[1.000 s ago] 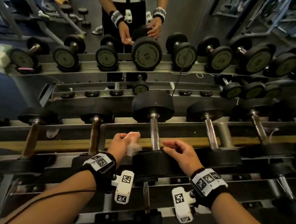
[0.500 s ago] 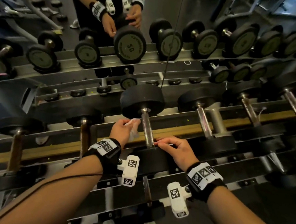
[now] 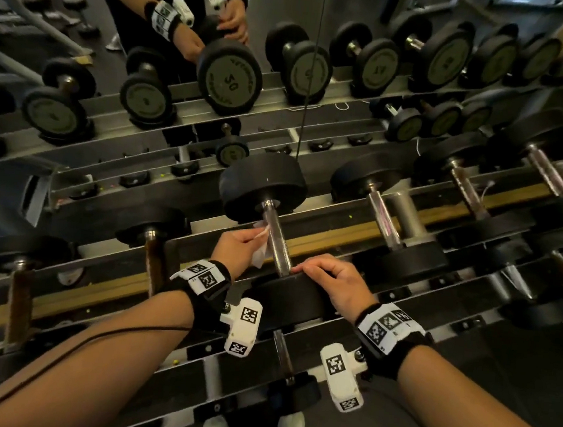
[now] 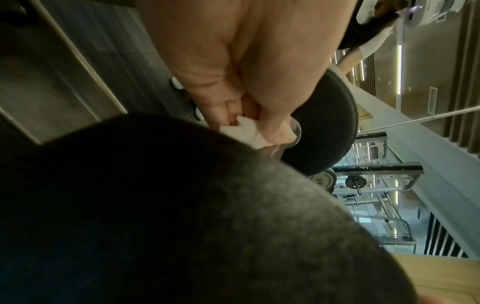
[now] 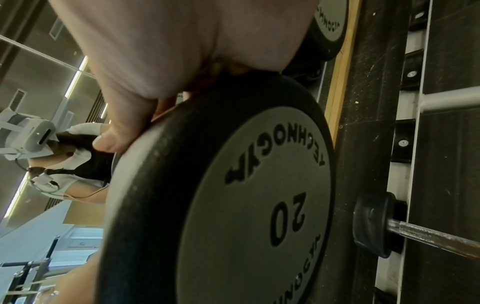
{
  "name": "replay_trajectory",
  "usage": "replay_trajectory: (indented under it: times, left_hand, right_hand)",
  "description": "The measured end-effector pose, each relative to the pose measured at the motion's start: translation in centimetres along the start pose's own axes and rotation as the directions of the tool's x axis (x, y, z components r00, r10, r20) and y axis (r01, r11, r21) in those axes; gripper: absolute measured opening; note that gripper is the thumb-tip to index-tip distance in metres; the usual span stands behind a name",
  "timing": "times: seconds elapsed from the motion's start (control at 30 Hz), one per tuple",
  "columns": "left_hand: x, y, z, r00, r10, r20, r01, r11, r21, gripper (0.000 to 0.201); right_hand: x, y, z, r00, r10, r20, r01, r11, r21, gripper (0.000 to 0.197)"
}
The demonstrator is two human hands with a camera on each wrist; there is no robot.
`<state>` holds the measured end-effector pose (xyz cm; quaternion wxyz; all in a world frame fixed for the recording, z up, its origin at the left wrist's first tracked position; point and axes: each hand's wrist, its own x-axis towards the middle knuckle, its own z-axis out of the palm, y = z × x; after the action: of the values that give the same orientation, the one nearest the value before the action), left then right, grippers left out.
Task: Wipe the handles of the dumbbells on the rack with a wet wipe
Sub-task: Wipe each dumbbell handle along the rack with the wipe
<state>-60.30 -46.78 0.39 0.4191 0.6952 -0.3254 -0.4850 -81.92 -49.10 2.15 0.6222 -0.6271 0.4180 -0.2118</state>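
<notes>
Dumbbell [image 3: 273, 233]: black heads, steel handle, lying racked. White crumpled wipe [image 3: 261, 242] touching handle's left side.

Head view overlooks rack [image 3: 350, 232], wrist views close (shared dumbbell [image 3: 265, 186])

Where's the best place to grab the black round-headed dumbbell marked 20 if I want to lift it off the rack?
Probably the bare chrome handle of the black dumbbell, gripped mid-span from above. It is the only narrow part; both round heads look too wide to wrap. The left hand holds the white wipe against the handle's left side, and the right hand rests on the near head.
</notes>
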Motion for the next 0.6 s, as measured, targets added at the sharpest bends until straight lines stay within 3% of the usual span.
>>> replay_trajectory:
  times: [0.17, 0.23, 0.33, 0.43, 0.5, 0.6]
  left_hand:
    - [-1.1, -0.2, -1.2, 0.984, 0.046, 0.17, -0.065, 0.992, 0.11, 0.024]
    - [-1.3, 0.0, -1.9, 0.981, 0.063, 0.184, -0.084, 0.99, 0.109, 0.022]
    - [-0.7, 0.5, -2.8, 0.991, 0.136, 0.007, -0.136, 0.985, 0.105, 0.024]
    - [0.3, 0.7, -2.8, 0.962, 0.254, -0.103, -0.236, 0.959, 0.158, 0.025]
    - [0.8, 0.7, -2.1, 0.957, 0.285, -0.06, -0.267, 0.94, 0.214, 0.025]
    - [1.3, 0.2, -1.3, 0.956, 0.277, 0.1, -0.295, 0.883, 0.366, 0.029]
  right_hand:
    - [-0.3, -0.2, 0.2, 1.0, -0.016, -0.017, 0.016, 1.0, 0.001, 0.019]
    - [-0.4, -0.3, 0.3, 1.0, -0.014, -0.016, 0.014, 1.0, -0.001, 0.018]
    - [-0.7, -0.1, 0.2, 0.999, -0.028, -0.017, 0.027, 0.998, -0.05, 0.018]
    - [-1.1, 0.6, 0.0, 0.998, -0.056, -0.008, 0.056, 0.998, -0.026, 0.02]
    - [-1.3, 1.1, -0.2, 0.998, -0.069, 0.0, 0.069, 0.998, -0.009, 0.024]
    - [-1.3, 1.4, -0.2, 0.998, -0.065, 0.006, 0.065, 0.998, 0.007, 0.027]
